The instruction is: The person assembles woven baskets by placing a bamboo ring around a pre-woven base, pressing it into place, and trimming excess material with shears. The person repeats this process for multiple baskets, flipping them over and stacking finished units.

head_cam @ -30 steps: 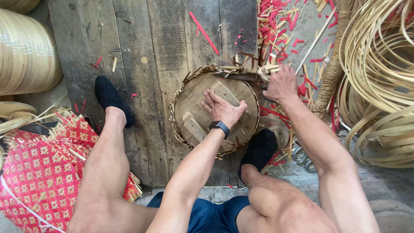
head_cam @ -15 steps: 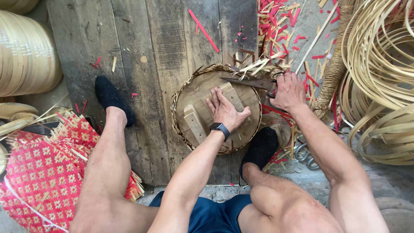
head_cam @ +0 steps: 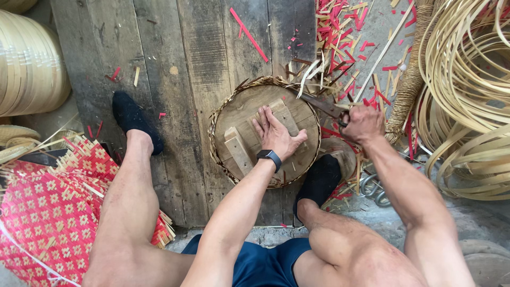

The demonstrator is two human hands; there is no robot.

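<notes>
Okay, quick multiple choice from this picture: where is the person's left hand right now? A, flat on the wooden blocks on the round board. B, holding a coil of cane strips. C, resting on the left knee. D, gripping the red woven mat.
A: the left hand, with a dark watch at the wrist, lies palm-down on the wooden blocks fixed to the round board, while the right hand grips a blade handle at its rim.

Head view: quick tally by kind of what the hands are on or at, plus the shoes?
Round wooden form with woven rim, under left hand: 1
Wooden blocks on the form: 2
Cutting tool in right hand: 1
Black shoes: 2
Total: 6
</notes>
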